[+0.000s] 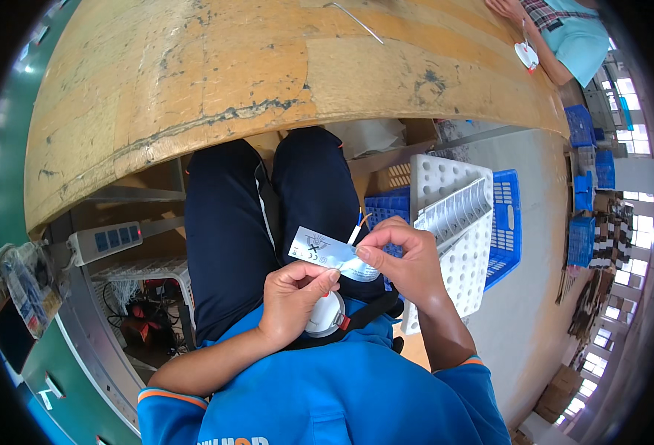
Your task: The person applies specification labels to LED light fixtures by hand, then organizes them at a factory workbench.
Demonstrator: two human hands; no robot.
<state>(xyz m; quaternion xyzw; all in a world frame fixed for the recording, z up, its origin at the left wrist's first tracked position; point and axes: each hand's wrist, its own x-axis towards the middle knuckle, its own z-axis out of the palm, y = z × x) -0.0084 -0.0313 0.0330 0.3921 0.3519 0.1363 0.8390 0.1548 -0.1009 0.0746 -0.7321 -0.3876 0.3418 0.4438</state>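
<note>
A silver printed label (325, 249) is stretched between my two hands above my lap. My left hand (290, 300) pinches its lower edge between thumb and fingers. My right hand (408, 256) grips the label's right part with thumb and forefinger. Just behind the label a white cable end (355, 233) with thin coloured wires sticks up; where it leads is hidden. Below my left hand, against my lap, rests a round white fixture (327, 315) with a red tab (345, 323) at its side, partly covered by the hand.
A worn wooden table (193, 67) spans the far side, with a thin bent metal rod (354, 22) on it. At right, a perforated white tray (453, 252) leans on a blue crate (506, 222). A power strip (104, 243) is at left. Another person's arm (553, 63) reaches over the table's far right.
</note>
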